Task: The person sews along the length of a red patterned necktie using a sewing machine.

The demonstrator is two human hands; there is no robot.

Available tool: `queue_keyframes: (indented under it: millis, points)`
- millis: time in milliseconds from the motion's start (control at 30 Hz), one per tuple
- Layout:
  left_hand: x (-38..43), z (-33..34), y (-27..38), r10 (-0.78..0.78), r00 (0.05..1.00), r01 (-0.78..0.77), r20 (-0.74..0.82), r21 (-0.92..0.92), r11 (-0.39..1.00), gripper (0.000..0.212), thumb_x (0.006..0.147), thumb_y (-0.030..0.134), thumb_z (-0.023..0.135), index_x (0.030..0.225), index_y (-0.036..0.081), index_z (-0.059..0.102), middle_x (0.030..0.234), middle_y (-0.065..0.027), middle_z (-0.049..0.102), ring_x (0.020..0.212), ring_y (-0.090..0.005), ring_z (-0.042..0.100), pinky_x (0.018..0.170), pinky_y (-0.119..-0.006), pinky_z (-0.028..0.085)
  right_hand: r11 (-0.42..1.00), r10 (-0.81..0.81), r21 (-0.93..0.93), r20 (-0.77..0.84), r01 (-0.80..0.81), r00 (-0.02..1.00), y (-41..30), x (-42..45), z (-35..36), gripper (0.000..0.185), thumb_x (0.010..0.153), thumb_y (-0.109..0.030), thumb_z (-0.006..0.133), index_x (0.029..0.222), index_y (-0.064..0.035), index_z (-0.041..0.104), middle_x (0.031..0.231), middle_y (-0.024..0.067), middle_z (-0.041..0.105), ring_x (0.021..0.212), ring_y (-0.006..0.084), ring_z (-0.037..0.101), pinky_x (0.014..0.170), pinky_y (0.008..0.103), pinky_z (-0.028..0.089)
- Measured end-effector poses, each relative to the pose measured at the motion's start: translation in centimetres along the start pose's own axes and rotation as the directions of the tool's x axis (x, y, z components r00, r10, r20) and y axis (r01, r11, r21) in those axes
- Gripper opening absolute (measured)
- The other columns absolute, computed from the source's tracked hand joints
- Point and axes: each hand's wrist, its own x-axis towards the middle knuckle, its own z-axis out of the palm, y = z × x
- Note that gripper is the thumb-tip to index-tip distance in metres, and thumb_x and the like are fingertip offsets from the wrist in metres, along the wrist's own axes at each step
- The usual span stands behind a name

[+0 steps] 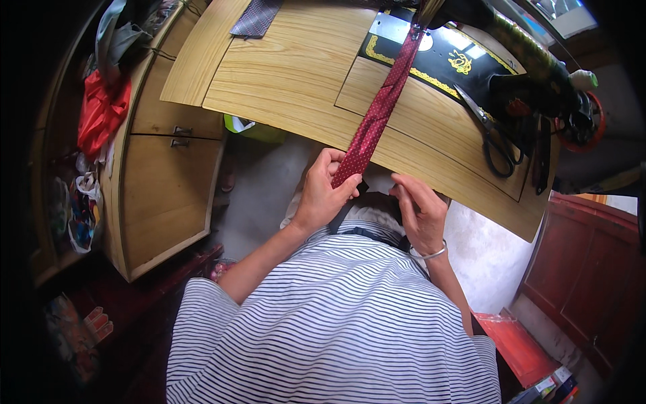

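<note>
A red necktie with pale dots (379, 108) runs from under the needle area of a black sewing machine (530, 45) down over the table's front edge. My left hand (328, 187) grips its near end between thumb and fingers. Just to the right, apart from the tie, is my right hand (421, 212), its fingers bent and thumb near the fingertips; whether it pinches something small, such as thread, cannot be told. A metal bangle circles the right wrist.
Black-handled scissors (489, 129) lie partly open on the wooden sewing table (282, 76), beside a dark narrow tool (542, 156). A grey patterned necktie (256, 19) rests at the far left. Green-capped thread (583, 80) sits by the machine. A wooden cabinet (169, 202) stands left.
</note>
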Motion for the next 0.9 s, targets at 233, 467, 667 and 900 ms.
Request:
queue_keyframes:
  millis: [233,467,667,900]
  points:
    - [0.0,-0.5,0.1,0.086,0.995,-0.082,-0.05,0.089,0.993,0.014,0.105,0.005,0.065,0.115,-0.003,0.06,0.096,-0.0033,0.07,0.08,-0.0048,0.065,0.07,-0.021,0.054,0.822,-0.427,-0.384,0.074,0.421,0.901,0.3,5.0,1.7,0.045,0.079,0.004,0.076,0.123,-0.0047,0.072,0.127,0.0094,0.071,0.11,0.0283,0.068,0.09,0.0388,0.057]
    - [0.5,-1.9,-0.3,-0.083,0.997,0.08,-0.009,-0.168,0.983,0.013,0.109,0.009,0.058,0.11,-0.002,0.066,0.096,-0.001,0.071,0.084,-0.0029,0.063,0.074,-0.02,0.052,0.742,-0.465,-0.451,0.187,0.496,0.865,1.2,5.5,2.4,0.048,0.079,-0.008,0.076,0.127,-0.0092,0.071,0.128,0.006,0.07,0.114,0.0265,0.065,0.097,0.0418,0.052]
    - [0.4,-1.3,-0.7,0.041,0.993,-0.05,-0.107,-0.078,0.996,0.013,0.107,0.003,0.059,0.119,-0.001,0.055,0.1,-0.0056,0.07,0.088,-0.0055,0.066,0.079,-0.021,0.054,0.718,-0.445,-0.488,0.226,0.496,0.867,1.2,5.2,2.7,0.052,0.079,-0.009,0.074,0.13,-0.0148,0.07,0.13,0.0051,0.066,0.117,0.026,0.062,0.097,0.0419,0.049]
    - [0.5,-0.5,-0.3,0.264,0.956,-0.228,-0.125,0.245,0.942,0.029,0.1,0.002,0.07,0.121,-0.001,0.05,0.102,-0.0087,0.069,0.093,-0.0109,0.068,0.08,-0.026,0.058,0.676,-0.407,-0.554,0.268,0.486,0.873,1.0,5.3,2.9,0.052,0.082,-0.016,0.072,0.133,-0.0268,0.07,0.128,0.0041,0.062,0.118,0.024,0.059,0.097,0.0415,0.044]
